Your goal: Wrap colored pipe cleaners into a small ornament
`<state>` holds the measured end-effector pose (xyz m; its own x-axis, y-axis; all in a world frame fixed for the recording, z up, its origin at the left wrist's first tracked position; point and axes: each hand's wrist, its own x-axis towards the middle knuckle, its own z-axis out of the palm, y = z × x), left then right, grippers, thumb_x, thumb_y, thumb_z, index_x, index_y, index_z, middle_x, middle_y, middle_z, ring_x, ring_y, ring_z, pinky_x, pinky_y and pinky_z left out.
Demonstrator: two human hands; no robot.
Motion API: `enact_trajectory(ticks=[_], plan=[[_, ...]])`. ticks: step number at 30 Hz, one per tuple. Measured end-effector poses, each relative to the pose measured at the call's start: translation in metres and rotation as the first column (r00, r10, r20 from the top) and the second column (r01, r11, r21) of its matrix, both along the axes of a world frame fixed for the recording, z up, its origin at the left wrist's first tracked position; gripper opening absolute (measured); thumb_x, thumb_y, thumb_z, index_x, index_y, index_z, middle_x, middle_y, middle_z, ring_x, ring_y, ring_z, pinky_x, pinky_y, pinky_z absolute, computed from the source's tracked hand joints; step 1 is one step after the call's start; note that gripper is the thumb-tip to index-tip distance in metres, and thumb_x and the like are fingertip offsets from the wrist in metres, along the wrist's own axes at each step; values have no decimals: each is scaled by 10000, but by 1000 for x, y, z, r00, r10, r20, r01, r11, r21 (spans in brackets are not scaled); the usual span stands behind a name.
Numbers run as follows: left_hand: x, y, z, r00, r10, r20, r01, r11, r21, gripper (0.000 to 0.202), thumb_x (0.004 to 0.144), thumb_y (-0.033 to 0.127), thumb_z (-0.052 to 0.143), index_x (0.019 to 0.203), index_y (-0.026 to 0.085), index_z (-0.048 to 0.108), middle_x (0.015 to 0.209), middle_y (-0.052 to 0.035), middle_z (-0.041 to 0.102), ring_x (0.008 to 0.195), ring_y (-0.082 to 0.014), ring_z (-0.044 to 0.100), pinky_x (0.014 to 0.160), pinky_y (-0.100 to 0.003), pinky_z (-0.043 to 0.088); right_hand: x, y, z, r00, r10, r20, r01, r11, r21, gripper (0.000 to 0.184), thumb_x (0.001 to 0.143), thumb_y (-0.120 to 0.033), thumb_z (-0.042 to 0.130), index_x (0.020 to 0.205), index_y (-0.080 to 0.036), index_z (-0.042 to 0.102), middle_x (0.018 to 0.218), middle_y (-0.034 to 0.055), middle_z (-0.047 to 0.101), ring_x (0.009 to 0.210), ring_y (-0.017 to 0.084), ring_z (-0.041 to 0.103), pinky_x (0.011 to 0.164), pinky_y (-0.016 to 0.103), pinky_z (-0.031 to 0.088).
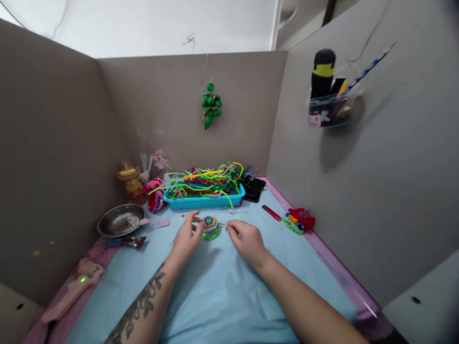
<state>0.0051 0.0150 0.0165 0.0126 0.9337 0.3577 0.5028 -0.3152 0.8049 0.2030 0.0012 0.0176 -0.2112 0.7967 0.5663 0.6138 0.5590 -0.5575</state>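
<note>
A small round coil of pipe cleaners, green at the rim with purple and yellow in the middle, lies on the light blue cloth. My left hand rests at its left side, thumb and fingers touching the coil's edge. My right hand sits just right of it, fingers pinched on a thin loose end that runs out of the coil. Behind them stands a turquoise tray heaped with coloured pipe cleaners.
A steel bowl and a glue gun lie at the left. Red-handled cutter and a red and green craft piece lie at the right. Grey partition walls enclose the desk; a green ornament hangs on the back wall.
</note>
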Motion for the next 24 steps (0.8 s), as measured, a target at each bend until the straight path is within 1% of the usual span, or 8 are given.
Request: enact_trajectory(ticks=[2,4,9,12,15,18,21,24], plan=[[-12,12,-7,993,103,-59,-110,987,-115,370,784,341,505,1123,193,499,889,-64,625,605,-158,546,586,-267,367,2,6,-4,999,-17,-37,17,1000,-17,152,863,-250,444,826,-218,588,770,34,633,725,167,546,696,272,369],[-19,20,-15,984,111,-138,-135,975,-178,376,737,288,558,1097,184,518,807,-52,636,592,-160,545,584,-259,346,-1,11,-11,1000,10,-9,-10,998,-60,127,853,-219,452,827,-206,575,764,31,612,732,166,535,696,270,371],[-16,22,-23,981,113,-158,-131,985,-112,355,716,242,561,1069,208,539,760,-29,644,584,-152,546,590,-254,345,-20,22,-27,987,92,131,-76,990,-122,67,783,-128,527,762,-184,557,907,52,569,871,172,509,763,270,370],[-10,21,-23,992,62,-106,-72,993,-96,382,686,268,602,1061,212,554,751,-24,664,572,-152,547,591,-259,368,-27,29,-34,989,84,125,-66,988,-139,77,769,-120,547,723,-181,553,842,39,582,850,175,505,755,275,369],[-5,21,-24,1000,-20,10,21,993,-119,434,647,265,645,1069,198,570,765,-37,687,616,-167,581,608,-266,405,-30,33,-35,989,128,67,-118,982,-145,89,774,-128,547,705,-185,554,757,12,597,766,162,517,725,275,372],[1,21,-22,968,-67,240,105,983,-149,430,641,264,656,1052,158,588,730,-46,690,659,-175,615,624,-264,436,-29,32,-30,983,177,-42,-180,978,-104,96,782,-132,540,712,-190,570,777,10,616,771,155,540,726,267,385],[2,19,-17,904,-39,426,137,970,-203,436,628,284,683,1028,127,606,675,-39,685,626,-162,616,613,-252,442,-21,27,-22,983,103,-153,-114,991,-68,100,805,-158,520,762,-195,602,795,24,620,775,156,559,700,259,406],[1,15,-11,869,-36,494,171,957,-233,461,606,295,716,1025,126,621,675,-35,691,617,-149,610,613,-243,437,-11,24,-18,992,34,-124,-38,999,-33,117,815,-185,524,825,-216,636,818,29,636,796,165,573,722,271,414]])
